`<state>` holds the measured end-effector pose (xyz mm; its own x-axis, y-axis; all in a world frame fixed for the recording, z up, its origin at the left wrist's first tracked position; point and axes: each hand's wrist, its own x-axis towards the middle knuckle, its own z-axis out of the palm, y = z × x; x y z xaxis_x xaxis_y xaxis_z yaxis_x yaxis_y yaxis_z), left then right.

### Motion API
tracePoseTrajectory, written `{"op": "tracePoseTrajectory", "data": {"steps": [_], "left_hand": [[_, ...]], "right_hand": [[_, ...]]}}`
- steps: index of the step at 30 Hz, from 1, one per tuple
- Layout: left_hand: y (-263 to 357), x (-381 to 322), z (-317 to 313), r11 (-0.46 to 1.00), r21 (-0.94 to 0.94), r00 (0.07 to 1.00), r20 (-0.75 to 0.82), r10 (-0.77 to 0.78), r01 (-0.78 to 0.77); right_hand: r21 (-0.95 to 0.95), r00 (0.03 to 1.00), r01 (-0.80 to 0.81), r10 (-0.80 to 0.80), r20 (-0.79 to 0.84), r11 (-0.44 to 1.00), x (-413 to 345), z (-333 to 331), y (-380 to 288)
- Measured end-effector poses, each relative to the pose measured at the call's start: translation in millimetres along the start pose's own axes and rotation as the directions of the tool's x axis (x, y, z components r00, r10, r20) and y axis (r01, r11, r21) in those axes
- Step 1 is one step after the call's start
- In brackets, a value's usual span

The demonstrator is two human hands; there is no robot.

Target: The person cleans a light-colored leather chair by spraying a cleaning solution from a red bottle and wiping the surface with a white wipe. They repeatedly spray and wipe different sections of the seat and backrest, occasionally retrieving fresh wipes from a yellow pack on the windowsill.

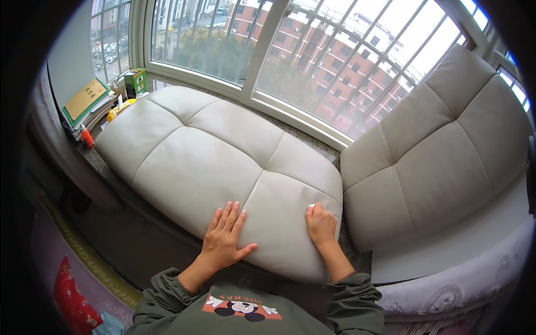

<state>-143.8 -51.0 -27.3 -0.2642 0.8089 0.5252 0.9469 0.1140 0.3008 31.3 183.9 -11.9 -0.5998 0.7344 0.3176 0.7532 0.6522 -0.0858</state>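
A padded, beige leather-look cushion (201, 150) with stitched seams lies flat on the stone window sill before me. My left hand (226, 234) rests palm down on its near edge, fingers spread and holding nothing. Near the cushion's right end, my right hand (321, 224) is closed on a small white object (311, 205). Only a bit of it shows at the thumb, so I cannot tell whether it is a cloth or a wipe. That fist is against the cushion's top.
A matching cushion (435, 167) leans upright at the right, beside a patterned fabric edge (452, 293). Books (87, 98), a green box (135, 81), a yellow tissue pack (119, 109) and an orange-capped bottle (86, 137) crowd the sill's left end. Barred windows (247, 50) stand behind.
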Motion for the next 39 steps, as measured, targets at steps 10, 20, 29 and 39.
{"op": "tracePoseTrajectory", "data": {"steps": [10, 20, 29, 39], "left_hand": [[-6.4, -10.0, -3.3, 1.0, -0.029, 1.0, 0.002, -0.002, 0.002], [-8.3, -15.3, -5.2, 1.0, -0.003, 1.0, -0.013, -0.004, 0.003], [-5.0, -8.2, 1.0, 1.0, -0.024, 1.0, -0.02, 0.016, -0.017], [-3.2, -11.2, -1.1, 1.0, -0.018, 1.0, -0.005, 0.0, 0.0]], "right_hand": [[-0.179, 0.99, -0.067, 0.087, 0.107, 0.982, 54.1, -2.7, 15.4], [0.062, 0.941, 0.334, -0.337, 0.041, 0.941, 52.6, 29.6, -68.1], [0.028, 0.97, 0.175, -0.177, 0.169, 0.984, 119.2, 55.0, -71.5], [-0.164, 0.934, -0.229, 0.264, 0.242, 0.959, 145.0, 51.7, 20.1]]}}
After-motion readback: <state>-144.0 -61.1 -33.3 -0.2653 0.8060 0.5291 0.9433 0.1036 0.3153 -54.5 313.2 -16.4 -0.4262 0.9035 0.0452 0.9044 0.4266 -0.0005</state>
